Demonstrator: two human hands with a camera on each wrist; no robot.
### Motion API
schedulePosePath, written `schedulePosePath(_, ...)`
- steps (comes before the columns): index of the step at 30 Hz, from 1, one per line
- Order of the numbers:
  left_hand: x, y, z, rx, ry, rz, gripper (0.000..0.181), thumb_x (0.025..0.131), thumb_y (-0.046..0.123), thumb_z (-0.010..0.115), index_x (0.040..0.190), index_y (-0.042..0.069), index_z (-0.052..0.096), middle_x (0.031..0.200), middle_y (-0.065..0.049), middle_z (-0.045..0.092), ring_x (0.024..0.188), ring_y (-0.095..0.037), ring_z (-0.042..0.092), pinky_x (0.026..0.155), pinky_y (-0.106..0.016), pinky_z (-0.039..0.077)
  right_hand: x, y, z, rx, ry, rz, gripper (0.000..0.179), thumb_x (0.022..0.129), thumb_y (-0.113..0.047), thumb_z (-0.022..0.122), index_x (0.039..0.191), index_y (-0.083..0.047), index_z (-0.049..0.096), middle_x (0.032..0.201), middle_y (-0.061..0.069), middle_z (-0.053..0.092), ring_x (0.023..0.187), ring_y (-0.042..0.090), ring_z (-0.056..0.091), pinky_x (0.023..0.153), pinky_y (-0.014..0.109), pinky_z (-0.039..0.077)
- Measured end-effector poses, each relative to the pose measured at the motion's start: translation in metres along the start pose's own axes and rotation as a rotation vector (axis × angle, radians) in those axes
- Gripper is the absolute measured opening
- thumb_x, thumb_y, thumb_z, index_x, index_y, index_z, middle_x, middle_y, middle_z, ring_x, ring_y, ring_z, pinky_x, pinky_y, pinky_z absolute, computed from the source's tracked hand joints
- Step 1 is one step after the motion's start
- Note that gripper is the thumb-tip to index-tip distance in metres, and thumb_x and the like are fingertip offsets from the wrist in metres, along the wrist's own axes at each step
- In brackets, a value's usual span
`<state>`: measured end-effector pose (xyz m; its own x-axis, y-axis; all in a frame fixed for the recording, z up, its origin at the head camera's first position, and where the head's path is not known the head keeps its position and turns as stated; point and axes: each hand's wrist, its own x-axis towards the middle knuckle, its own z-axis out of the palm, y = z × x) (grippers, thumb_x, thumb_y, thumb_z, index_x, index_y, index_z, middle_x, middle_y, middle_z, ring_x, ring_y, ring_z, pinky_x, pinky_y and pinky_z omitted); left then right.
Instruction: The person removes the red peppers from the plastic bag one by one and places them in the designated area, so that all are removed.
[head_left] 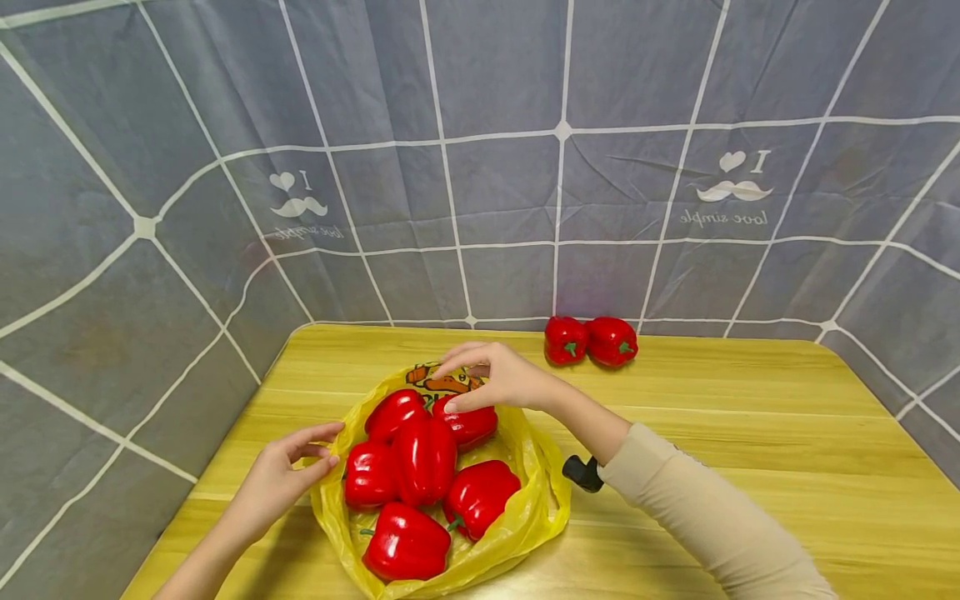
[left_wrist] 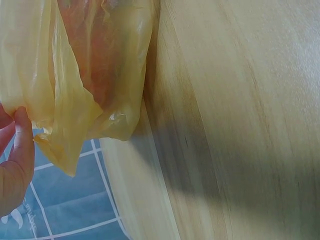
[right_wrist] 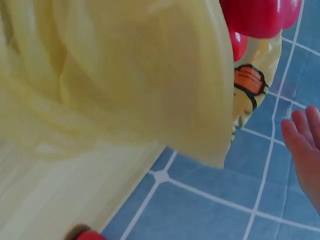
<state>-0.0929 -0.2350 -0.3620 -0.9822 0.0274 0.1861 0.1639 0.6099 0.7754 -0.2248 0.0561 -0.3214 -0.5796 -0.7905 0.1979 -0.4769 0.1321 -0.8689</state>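
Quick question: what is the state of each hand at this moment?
Left hand: pinches the rim of the yellow bag.
Right hand: open, above the red peppers, holding nothing.

Gray grid-patterned curtain, mirrored white lettering, wooden tabletop

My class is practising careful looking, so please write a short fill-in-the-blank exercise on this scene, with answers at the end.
1. In the head view, the bag is coloured ____.
2. The number of peppers showing inside it is ____.
3. The loose peppers at the back of the table number ____.
4. A sleeve shows on the person's ____ arm.

Missing words: yellow; six; two; right.
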Motion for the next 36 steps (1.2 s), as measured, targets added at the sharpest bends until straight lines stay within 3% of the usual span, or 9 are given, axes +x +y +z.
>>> schedulePosePath(9, 0.000, 0.000, 0.000, 0.002, -0.003, -0.001, 0.036, 0.081, 0.001, 0.069, 0.116, -0.002, 0.062, 0.105, -0.017, 0.064, 0.081, -0.001, 0.057, 0.067, -0.023, 0.049, 0.014, -0.004, 0.016, 0.071, -0.095, -0.053, 0.036, 0.076, -0.005, 0.075, 0.111, 0.002, 0.066, 0.126, 0.019, 0.051, 0.119, 0.017, 0.045, 0.096, 0.028, 0.041)
schedulePosePath(17, 0.000, -0.001, -0.001, -0.010, -0.004, -0.002, 0.036, 0.081, 0.000, 0.068, 0.116, -0.002, 0.062, 0.104, -0.017, 0.064, 0.081, -0.001, 0.057, 0.067, -0.023, 0.050, 0.023, -0.007, 0.026, 0.034, -0.127, -0.058, 0.035, 0.077, -0.007, 0.075, 0.111, 0.000, 0.066, 0.126, 0.018, 0.053, 0.117, 0.015, 0.046, 0.097, 0.026, 0.040)
schedulePosePath(24, 0.000, 0.000, -0.001, -0.021, -0.008, -0.009, 0.036, 0.081, 0.000, 0.068, 0.117, -0.003, 0.061, 0.105, -0.018, 0.063, 0.081, -0.001, 0.057, 0.067, -0.022, 0.050, 0.026, -0.003, 0.034, 0.002, -0.165, -0.018, 0.035, 0.078, -0.011, 0.075, 0.111, -0.003, 0.067, 0.126, 0.015, 0.054, 0.117, 0.014, 0.045, 0.098, 0.040, 0.041)
schedulePosePath(36, 0.001, 0.000, -0.001, -0.031, -0.025, -0.035, 0.038, 0.082, 0.002, 0.068, 0.119, -0.002, 0.061, 0.108, -0.017, 0.063, 0.083, -0.002, 0.057, 0.068, -0.022, 0.049, 0.025, 0.009, 0.042, -0.066, -0.261, -0.037, 0.037, 0.076, -0.016, 0.078, 0.110, -0.007, 0.069, 0.124, 0.008, 0.057, 0.116, 0.006, 0.045, 0.097, 0.029, 0.040)
